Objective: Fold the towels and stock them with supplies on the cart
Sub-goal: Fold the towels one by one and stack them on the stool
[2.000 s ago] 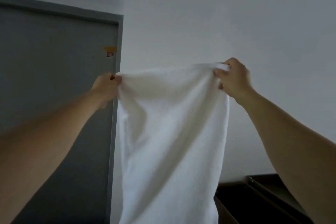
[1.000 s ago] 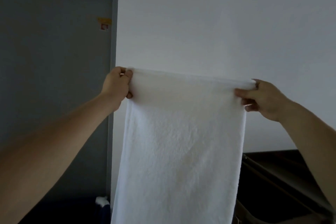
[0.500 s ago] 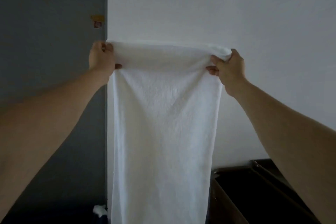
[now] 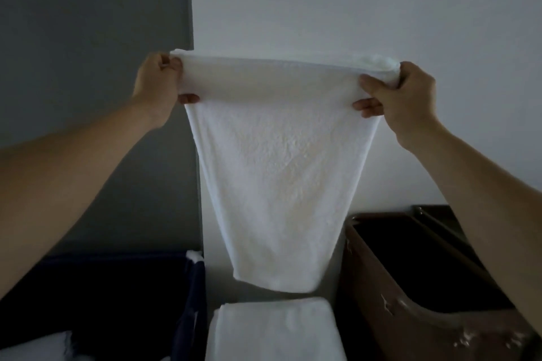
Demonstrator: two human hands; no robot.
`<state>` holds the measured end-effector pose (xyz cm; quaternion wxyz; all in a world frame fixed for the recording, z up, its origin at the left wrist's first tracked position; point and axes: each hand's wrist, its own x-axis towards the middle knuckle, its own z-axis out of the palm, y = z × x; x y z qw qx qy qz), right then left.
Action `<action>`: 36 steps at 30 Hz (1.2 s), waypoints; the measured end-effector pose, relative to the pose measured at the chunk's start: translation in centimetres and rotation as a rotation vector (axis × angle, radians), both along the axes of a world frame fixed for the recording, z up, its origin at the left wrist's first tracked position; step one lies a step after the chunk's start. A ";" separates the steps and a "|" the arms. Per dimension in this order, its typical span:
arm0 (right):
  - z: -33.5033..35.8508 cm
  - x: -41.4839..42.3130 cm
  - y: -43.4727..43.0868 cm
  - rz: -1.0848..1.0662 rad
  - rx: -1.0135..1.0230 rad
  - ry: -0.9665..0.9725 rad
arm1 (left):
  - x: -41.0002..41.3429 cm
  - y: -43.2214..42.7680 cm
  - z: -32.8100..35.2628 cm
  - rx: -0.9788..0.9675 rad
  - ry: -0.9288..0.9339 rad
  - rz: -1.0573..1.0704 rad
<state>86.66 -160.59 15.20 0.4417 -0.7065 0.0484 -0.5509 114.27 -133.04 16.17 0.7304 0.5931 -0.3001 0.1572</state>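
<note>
A white terry towel [image 4: 278, 173] is held up by its top corners, each pinched in the grip of the left hand [image 4: 157, 88] and right hand [image 4: 401, 94], just above a folded white towel stack [image 4: 272, 331]. So some folding looks done, but this one isn't finished and no cart stocking is shown yet.

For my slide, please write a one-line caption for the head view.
Left hand and right hand hold a white towel by its top corners above a folded towel, beside a brown bin.
</note>
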 end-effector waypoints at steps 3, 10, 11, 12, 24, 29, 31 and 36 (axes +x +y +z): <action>-3.6 -3.5 2.7 0.000 0.020 0.096 | -2.8 3.1 -3.6 0.073 0.076 -0.079; -15.5 -13.2 7.9 0.109 0.184 0.600 | -11.8 12.4 -16.4 0.494 0.326 -0.390; -16.8 -14.4 8.5 0.122 0.194 0.678 | -13.0 13.7 -17.7 0.567 0.358 -0.444; -17.9 -15.4 8.9 0.128 0.199 0.745 | -14.0 14.7 -18.6 0.640 0.387 -0.487; -21.1 -14.7 7.4 -0.024 0.177 0.868 | -13.7 13.1 -23.1 0.708 0.547 -0.480; -24.8 -7.4 3.2 -0.111 0.232 0.790 | -8.3 6.9 -27.1 0.662 0.638 -0.344; -28.7 -3.8 0.8 -0.107 0.319 0.827 | -5.6 4.1 -30.5 0.676 0.687 -0.270; -42.2 3.1 -3.5 -0.061 0.628 1.046 | -0.5 -2.2 -41.7 0.815 0.851 -0.111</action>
